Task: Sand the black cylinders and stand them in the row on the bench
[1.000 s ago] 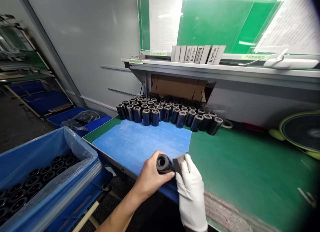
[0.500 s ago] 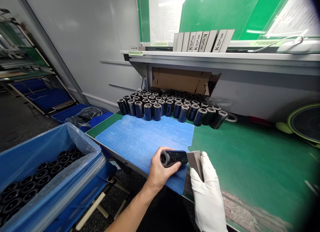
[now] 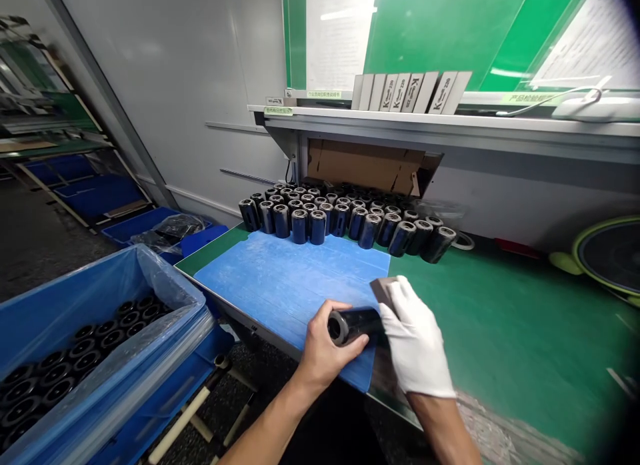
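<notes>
A glossy black cylinder (image 3: pixel 357 323) lies sideways in my bare left hand (image 3: pixel 323 351), its open ring end facing left and the thumb along its lower side. My right hand (image 3: pixel 417 338), in a white glove, grips a grey-brown block (image 3: pixel 384 291) at the cylinder's far right end. The block is tilted, with its end above the cylinder. Whether block and cylinder touch is hard to tell. Both hands are over the right edge of a blue mat (image 3: pixel 280 271) on the green table (image 3: pixel 490 318).
Several upright black cylinders (image 3: pixel 317 227) stand behind the mat. At the left, a blue bin (image 3: pixel 165 278) lined with plastic holds more. Grey-white boxes (image 3: pixel 400 93) line the shelf (image 3: pixel 450 123) above. A round green-rimmed object (image 3: pixel 613 255) is at the right.
My right hand has lifted and turned with the block, which now sits higher, and its bare wrist shows. The left hand and cylinder have shifted slightly right and down.
</notes>
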The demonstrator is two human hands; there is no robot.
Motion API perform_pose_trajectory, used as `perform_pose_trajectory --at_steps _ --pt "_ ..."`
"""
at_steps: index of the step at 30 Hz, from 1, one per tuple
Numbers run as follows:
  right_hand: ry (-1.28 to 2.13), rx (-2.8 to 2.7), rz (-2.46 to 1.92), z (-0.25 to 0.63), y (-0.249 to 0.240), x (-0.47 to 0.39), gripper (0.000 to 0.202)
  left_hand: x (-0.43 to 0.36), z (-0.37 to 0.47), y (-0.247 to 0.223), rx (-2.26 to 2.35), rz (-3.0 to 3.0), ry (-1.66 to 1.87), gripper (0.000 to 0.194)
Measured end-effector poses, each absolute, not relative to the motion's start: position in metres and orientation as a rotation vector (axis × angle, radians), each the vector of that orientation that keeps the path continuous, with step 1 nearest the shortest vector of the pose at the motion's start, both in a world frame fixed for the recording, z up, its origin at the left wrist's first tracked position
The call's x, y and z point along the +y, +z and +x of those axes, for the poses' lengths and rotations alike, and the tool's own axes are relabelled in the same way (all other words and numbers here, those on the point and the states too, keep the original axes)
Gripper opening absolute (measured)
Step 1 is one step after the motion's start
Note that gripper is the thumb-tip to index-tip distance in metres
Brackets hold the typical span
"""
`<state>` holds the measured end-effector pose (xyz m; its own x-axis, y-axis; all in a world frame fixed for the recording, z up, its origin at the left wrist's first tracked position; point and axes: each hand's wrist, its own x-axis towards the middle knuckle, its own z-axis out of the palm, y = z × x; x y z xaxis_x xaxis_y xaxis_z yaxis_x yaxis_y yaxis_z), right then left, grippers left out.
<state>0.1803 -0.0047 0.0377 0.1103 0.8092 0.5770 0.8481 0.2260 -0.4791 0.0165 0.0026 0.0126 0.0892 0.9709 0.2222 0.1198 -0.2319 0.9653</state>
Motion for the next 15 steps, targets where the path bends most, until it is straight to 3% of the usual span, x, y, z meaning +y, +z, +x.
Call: perform_pose_trajectory --at_steps 6,11,15 --pt "0.016 -1.563 -1.516 0.157 0.025 -0.043 0.056 0.006 0.014 0.011 1.017 1.478 1.219 0.05" --pt "-0.266 -1.857 -1.528 0.122 0.012 -0.04 0.046 0.007 0.019 0.008 1.079 1.436 1.257 0.018" --pt "-0.296 -1.874 -1.549 0.128 0.007 -0.032 0.05 0.008 0.024 0.008 1.123 1.453 1.281 0.02"
